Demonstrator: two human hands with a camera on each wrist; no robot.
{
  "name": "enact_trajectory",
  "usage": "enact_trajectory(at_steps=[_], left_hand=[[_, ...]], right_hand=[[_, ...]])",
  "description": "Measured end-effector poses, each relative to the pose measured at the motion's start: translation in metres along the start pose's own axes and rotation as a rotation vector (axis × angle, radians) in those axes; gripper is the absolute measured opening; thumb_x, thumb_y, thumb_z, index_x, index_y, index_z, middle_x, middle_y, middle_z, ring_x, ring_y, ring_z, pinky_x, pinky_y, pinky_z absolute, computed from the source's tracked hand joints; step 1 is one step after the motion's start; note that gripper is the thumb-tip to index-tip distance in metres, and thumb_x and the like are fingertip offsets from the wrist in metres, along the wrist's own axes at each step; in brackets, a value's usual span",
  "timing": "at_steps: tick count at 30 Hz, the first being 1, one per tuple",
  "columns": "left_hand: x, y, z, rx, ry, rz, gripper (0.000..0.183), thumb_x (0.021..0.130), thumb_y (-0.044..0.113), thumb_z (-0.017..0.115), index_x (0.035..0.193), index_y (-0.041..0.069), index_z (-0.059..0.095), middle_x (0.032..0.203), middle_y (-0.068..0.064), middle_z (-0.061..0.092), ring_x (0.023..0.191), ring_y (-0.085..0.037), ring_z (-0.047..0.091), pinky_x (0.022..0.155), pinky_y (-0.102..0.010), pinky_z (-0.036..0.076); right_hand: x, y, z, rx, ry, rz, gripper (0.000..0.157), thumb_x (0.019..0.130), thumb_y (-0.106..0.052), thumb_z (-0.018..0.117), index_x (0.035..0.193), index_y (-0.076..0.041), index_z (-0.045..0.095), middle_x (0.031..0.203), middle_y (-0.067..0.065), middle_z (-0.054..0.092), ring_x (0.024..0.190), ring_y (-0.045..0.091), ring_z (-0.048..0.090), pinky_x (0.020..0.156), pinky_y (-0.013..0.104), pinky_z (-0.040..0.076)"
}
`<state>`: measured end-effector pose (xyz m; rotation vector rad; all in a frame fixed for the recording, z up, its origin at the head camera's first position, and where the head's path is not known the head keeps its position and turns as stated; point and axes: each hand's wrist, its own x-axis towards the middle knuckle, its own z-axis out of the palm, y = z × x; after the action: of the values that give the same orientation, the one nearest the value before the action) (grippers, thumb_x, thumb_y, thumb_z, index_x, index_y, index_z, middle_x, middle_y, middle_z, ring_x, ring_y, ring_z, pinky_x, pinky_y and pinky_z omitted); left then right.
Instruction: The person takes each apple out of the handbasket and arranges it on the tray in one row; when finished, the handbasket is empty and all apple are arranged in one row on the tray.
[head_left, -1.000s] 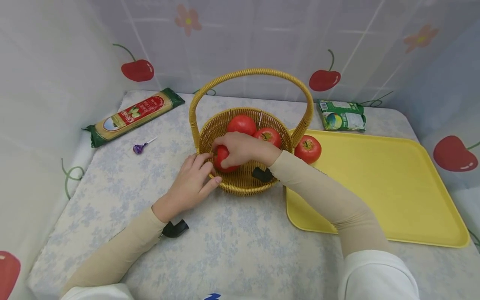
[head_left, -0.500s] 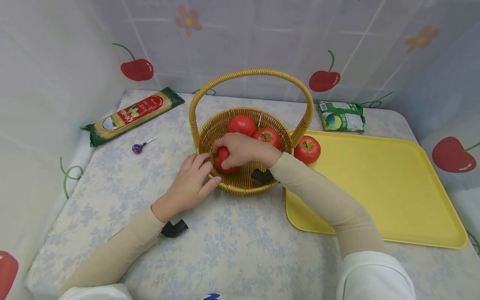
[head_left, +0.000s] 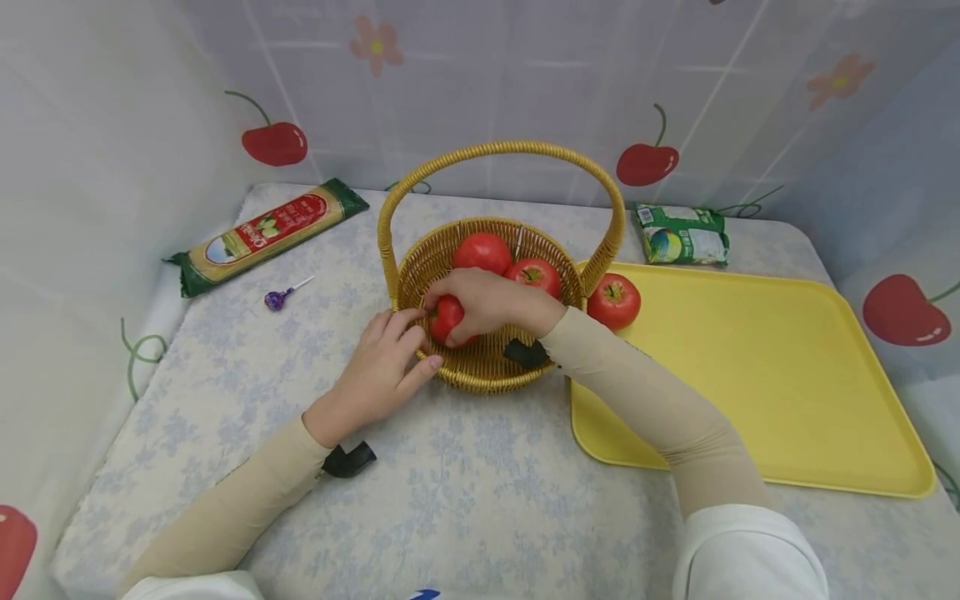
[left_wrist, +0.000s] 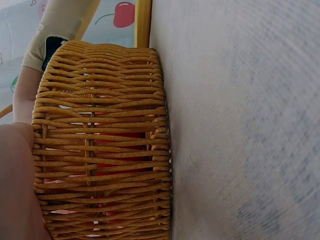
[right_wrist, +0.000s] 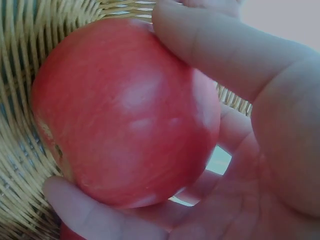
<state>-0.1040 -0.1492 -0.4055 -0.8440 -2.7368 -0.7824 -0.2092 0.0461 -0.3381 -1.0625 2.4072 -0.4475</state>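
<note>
A wicker basket (head_left: 487,385) with a tall arched handle stands mid-table in the head view. Inside it, my right hand (head_left: 487,300) grips a red apple (head_left: 448,312) near the left wall. The right wrist view shows thumb and fingers wrapped around this apple (right_wrist: 125,115), with woven wicker behind it. My left hand (head_left: 386,362) holds the basket's left rim, fingertips bent over the edge and thumb on the front rim. In the left wrist view that hand (left_wrist: 17,185) lies along the basket wall (left_wrist: 100,150). Two more apples, one at the back (head_left: 482,252) and one at right (head_left: 536,273), lie in the basket.
Another apple (head_left: 615,301) sits beside the basket at the left edge of a yellow tray (head_left: 750,375). A green packet (head_left: 682,235) lies behind the tray. At left are a long pasta packet (head_left: 270,235) and a purple lollipop (head_left: 277,298). Curtains surround the table.
My right thumb has shifted slightly lower on the apple. Both hands otherwise keep their places, and the basket stays put.
</note>
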Motion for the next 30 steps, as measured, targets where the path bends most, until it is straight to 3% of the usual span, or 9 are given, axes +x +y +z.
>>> enact_trajectory(at_steps=[18,30], left_hand=[[0.000,-0.002,0.002,0.001,0.002,0.004,0.060,0.106,0.063,0.031,0.091,0.011,0.059,0.141,-0.021,0.054,0.132,-0.044,0.045,0.111,-0.059,0.034],[0.001,-0.001,0.001,0.011,0.005,0.015,0.063,0.105,0.065,0.028,0.091,0.011,0.058,0.139,-0.022,0.055,0.132,-0.045,0.045,0.113,-0.059,0.032]], right_hand=[[-0.005,0.005,0.000,0.049,0.002,-0.031,0.048,0.086,-0.025,0.081,0.131,-0.016,0.066,0.128,0.004,0.066,0.117,0.023,0.058,0.103,0.042,0.050],[-0.018,0.000,-0.017,0.046,0.031,-0.026,0.051,0.087,-0.027,0.081,0.135,-0.016,0.064,0.134,0.003,0.065,0.120,0.023,0.059,0.104,0.043,0.051]])
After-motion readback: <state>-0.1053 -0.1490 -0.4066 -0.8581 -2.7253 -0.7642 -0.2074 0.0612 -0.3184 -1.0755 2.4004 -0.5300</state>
